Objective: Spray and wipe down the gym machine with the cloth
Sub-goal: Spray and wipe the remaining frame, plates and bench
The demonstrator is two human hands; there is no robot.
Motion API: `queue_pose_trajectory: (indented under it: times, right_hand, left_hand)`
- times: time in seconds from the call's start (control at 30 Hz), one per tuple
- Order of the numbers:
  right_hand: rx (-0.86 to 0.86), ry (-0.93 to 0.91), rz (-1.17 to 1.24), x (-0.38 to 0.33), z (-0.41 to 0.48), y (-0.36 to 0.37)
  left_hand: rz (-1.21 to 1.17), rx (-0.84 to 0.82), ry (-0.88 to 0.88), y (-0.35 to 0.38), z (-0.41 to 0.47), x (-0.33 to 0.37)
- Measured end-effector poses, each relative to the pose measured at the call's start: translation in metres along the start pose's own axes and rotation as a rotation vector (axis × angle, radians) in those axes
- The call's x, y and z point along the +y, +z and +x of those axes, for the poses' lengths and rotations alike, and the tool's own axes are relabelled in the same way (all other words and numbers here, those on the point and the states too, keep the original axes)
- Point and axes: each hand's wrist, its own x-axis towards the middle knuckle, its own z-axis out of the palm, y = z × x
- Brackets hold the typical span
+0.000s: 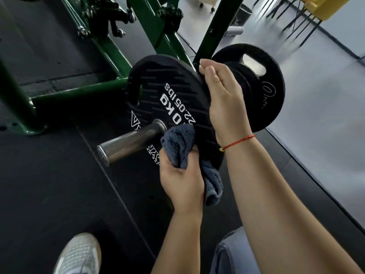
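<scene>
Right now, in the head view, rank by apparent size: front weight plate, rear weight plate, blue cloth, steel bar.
1. front weight plate
2. rear weight plate, partly hidden
3. blue cloth and steel bar look alike; not ranked

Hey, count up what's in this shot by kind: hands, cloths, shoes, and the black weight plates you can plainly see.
Hands: 2 (left hand, right hand)
Cloths: 1 (cloth)
Shoes: 1 (shoe)
Weight plates: 2 plainly seen (front plate, rear plate); any between them unclear
Total: 6
</scene>
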Motion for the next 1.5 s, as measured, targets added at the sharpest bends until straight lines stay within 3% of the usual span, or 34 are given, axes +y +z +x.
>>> queue_pose_trajectory:
  times: [0.1, 0.23, 0.37, 0.57, 0.8, 0.9, 1.1, 1.2, 1.4, 1.5]
  right_hand:
    - [-0.043, -0.016, 0.102, -0.002, -0.003, -0.01]
    - [-0.006, 0.026, 0.04, 0.017, -0.028, -0.023]
    - [-0.053, 0.048, 0.056, 0.027, -0.052, -0.027]
    - [-0.039, 0.096, 0.104, 0.029, -0.058, -0.023]
    - [-0.042, 0.026, 0.015, 0.035, -0.06, -0.021]
    - [-0.027, 0.005, -0.006, 0.036, -0.06, -0.019]
    - [-0.01, 0.005, 0.037, 0.036, -0.057, -0.018]
    - [-0.006, 0.009, 0.072, 0.035, -0.058, -0.018]
    - [0.005, 0.014, 0.106, 0.035, -0.059, -0.018]
    - [0.008, -0.006, 0.094, 0.037, -0.059, -0.017]
  left_hand:
    - [0.032, -0.06, 0.141, 0.005, 0.003, 0.015]
    - [-0.02, -0.074, 0.234, 0.009, 0.006, 0.013]
    - [0.049, 0.014, 0.117, -0.017, 0.006, -0.024]
    - [0.226, 0.317, -0.357, -0.073, 0.038, -0.084]
    - [0.413, 0.238, -0.373, -0.059, 0.054, -0.092]
    - [0.425, 0.219, -0.274, -0.051, 0.043, -0.083]
    - [0.166, 0.033, 0.087, -0.026, 0.001, -0.054]
    - [0.185, 0.016, 0.141, -0.027, 0.005, -0.055]
    - [0.314, 0.305, -0.282, -0.058, 0.042, -0.086]
    - [0.341, 0.336, -0.297, -0.07, 0.064, -0.096]
